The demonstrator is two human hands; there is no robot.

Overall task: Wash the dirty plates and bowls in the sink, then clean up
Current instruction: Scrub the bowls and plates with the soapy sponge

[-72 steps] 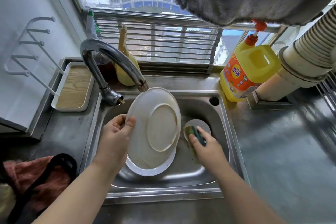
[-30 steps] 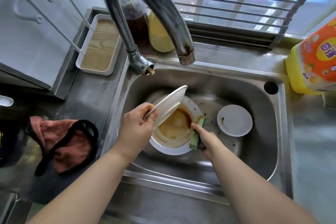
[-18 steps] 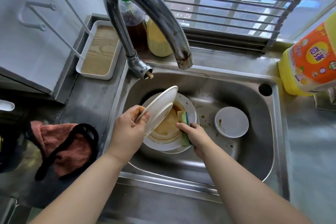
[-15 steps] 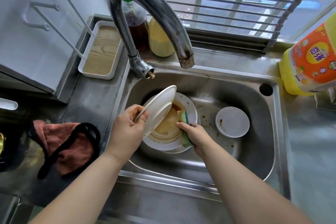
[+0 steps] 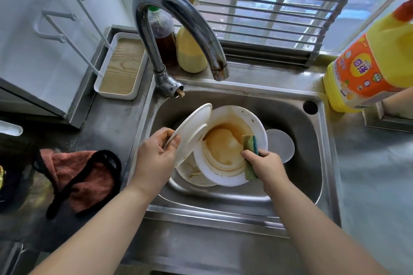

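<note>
Your left hand (image 5: 154, 158) pinches the tilted plate (image 5: 190, 131) at its rim. Your right hand (image 5: 266, 166) grips the sponge (image 5: 249, 145), pressed onto the dirty plate (image 5: 225, 147).

The sink (image 5: 321, 163) before me is brushed steel, dully gleaming; its faucet (image 5: 178, 13) is shinier metal, rust-stained at the spout. My plate (image 5: 190, 131) looks smooth, matt white. The sponge (image 5: 250, 147) is rough-faced foam. A nubby cloth (image 5: 89, 176) lies beside a wood-grain tray (image 5: 121, 65).
</note>
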